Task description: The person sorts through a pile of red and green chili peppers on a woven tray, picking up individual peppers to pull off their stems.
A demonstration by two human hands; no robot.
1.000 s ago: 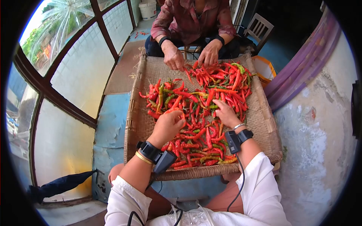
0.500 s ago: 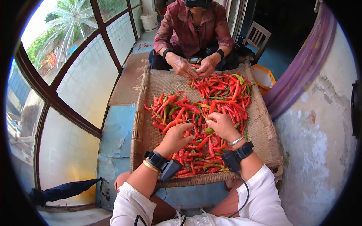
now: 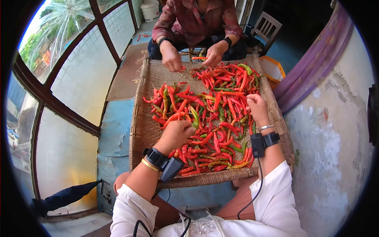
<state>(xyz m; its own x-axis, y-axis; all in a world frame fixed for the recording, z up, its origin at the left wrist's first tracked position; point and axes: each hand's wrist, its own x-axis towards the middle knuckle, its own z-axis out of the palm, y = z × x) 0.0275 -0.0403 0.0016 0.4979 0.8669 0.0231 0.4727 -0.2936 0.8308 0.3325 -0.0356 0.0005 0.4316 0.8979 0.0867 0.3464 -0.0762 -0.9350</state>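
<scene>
Over the left side of the pile, my left hand (image 3: 177, 133) is closed on a green chili pepper (image 3: 194, 117), which sticks up past the fingers. My right hand (image 3: 258, 110) hovers at the right edge of the heap, thumb and fingers pinched together; whether something small is between them I cannot make out. Red chili peppers (image 3: 215, 142), with some green and yellowish ones among them, spread below both hands on a woven tray (image 3: 139, 114). Two denser clusters lie farther off, one left and one right.
Across the tray, another person's hand (image 3: 214, 54) holds an orange-red chili pepper (image 3: 199, 58); their other hand (image 3: 171, 59) is over the far edge. A rough wall (image 3: 323, 146) stands right, windows (image 3: 69, 146) left. An orange-rimmed container (image 3: 272, 70) and a chair (image 3: 267, 29) are behind.
My right hand has moved from the pile's middle to its right edge. My left hand has closed on a green chili pepper and shifted slightly left. The other person's hands have separated.
</scene>
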